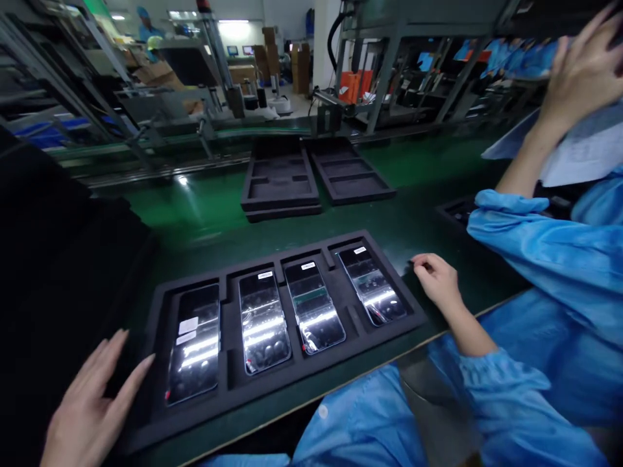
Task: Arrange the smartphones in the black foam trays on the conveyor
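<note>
At the lower left, the person's left hand (pixel 90 402) is pointing towards the tray (pixel 304 364), fingers and thumb spread wide, the palm holding nothing visible. The thumb tip is coming right up to the tray's left edge — whether it is touching, I cannot tell.

The black tray is lying at a slant on the green bench (pixel 204 214), carrying four phones. The first phone (pixel 195 379) is bearing two white labels near its middle; the second phone (pixel 263 305), third phone (pixel 309 301) and fourth phone (pixel 367 282) are each wearing one near the top. All four are reflecting bright light. Behind, stacked trays (pixel 280 190) are sitting beside another tray (pixel 353 169).

Just beyond the tray's right edge, the right hand (pixel 438 279) is curling loosely — whether its fingertips are pinching anything small, I cannot tell. At far right, a co-worker's hand (pixel 581 74) is rising above white paper (pixel 577 152).
</note>
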Motion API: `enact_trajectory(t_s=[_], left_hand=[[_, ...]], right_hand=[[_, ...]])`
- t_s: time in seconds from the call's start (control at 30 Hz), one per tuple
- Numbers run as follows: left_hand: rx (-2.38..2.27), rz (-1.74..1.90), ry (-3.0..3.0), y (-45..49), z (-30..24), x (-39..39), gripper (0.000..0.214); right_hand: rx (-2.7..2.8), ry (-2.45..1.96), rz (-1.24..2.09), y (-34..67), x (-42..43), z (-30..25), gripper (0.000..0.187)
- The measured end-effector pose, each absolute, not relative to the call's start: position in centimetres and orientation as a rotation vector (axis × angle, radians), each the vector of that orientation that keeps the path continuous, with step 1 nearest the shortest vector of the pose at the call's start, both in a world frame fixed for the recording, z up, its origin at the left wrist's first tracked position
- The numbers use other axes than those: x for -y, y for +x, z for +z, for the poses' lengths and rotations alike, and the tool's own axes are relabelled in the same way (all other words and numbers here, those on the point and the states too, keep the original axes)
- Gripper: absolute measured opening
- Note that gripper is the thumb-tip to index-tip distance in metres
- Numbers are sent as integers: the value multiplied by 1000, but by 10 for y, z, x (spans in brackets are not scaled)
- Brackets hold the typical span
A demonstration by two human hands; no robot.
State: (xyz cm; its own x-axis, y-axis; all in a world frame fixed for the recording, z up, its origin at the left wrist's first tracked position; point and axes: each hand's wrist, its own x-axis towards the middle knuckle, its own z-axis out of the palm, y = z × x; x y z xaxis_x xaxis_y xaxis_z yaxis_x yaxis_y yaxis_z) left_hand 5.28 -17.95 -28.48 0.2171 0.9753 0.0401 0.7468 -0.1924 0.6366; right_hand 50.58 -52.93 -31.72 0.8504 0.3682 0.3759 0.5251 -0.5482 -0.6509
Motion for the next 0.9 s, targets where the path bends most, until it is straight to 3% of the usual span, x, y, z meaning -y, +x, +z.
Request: enact_trajectory(t_s=[0.23,0.57,0.9], left_hand=[[-1459,643,1673,43,-289,228,98],[-1689,889,1558,31,-324,251,78],[-1605,1008,2026,28,-341,252,46]], right_hand=[[686,-2352,-322,505,535,-329,33],[817,-2456,-522,515,532,-332,34],[762,-2461,-388,520,533,-334,26]])
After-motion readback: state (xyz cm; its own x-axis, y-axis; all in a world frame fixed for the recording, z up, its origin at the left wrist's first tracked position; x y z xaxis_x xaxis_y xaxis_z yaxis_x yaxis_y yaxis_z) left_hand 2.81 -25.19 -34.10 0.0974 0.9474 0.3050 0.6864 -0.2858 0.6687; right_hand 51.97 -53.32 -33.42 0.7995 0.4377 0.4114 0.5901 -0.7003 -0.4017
